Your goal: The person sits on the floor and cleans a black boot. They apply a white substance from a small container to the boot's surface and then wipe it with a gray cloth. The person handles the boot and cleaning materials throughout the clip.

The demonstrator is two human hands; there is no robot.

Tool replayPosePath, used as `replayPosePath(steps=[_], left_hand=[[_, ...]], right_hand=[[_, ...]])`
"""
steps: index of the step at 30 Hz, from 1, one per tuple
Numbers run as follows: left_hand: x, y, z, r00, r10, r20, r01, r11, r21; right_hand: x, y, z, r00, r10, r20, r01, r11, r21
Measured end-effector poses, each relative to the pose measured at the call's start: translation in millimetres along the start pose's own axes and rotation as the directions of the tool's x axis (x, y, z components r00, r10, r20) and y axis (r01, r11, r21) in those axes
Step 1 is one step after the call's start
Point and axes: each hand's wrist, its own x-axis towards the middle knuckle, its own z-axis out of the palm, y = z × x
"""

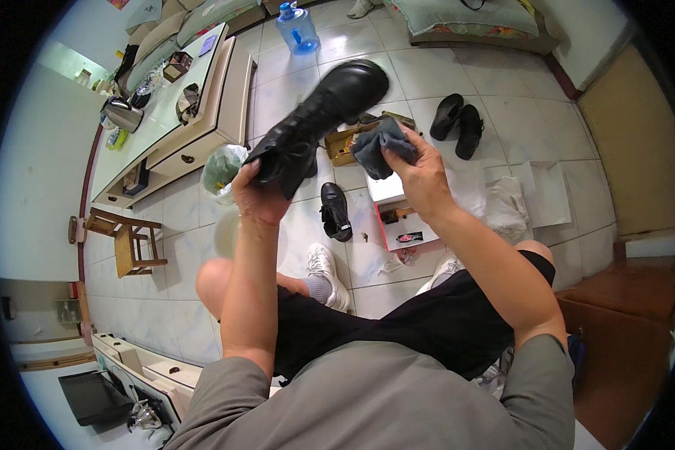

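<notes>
My left hand [262,194] grips a black lace-up leather boot [309,115] by the top of its shaft, with the toe pointing up and away to the right. A bunched dark grey cloth [381,149] is pinched in my right hand [424,174], a little apart from the boot. Below them on the tiles stands another black boot [336,211]. An open box with a red edge [379,216] lies near my right foot and holds a wooden-handled brush [396,215] and a small dark packet or tube [410,237].
Behind the cloth lies a cardboard box [337,149] of small items. Black shoes [458,126] and a crumpled plastic bag [506,208] are to the right. Leftward are a lined waste bin [223,174], a pale basin [225,233], a wooden chair [129,244] and a low table [163,121]. A blue water bottle [297,31] stands beyond.
</notes>
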Motion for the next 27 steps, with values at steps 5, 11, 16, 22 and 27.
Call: replayPosePath(steps=[5,11,16,22,27], left_hand=[[3,-38,17,0.965,-0.129,0.227,0.142,0.989,-0.041],[-9,-45,77,0.965,-0.126,0.230,0.153,0.983,-0.105],[-5,-43,70,0.979,-0.077,0.191,0.091,0.994,-0.065],[-6,-49,103,0.986,-0.011,0.166,0.015,1.000,-0.020],[-19,-78,143,0.966,-0.040,0.254,0.020,0.997,0.080]], right_hand=[[1,5,-24,0.978,-0.035,-0.208,0.031,0.999,-0.021],[-17,-16,-40,0.976,0.043,-0.212,0.018,0.961,0.277],[-29,-38,-26,0.992,-0.016,-0.124,0.077,0.858,0.508],[-19,-62,-27,0.984,-0.115,-0.136,0.172,0.816,0.552],[12,-61,-38,0.965,0.092,-0.247,0.100,0.740,0.665]])
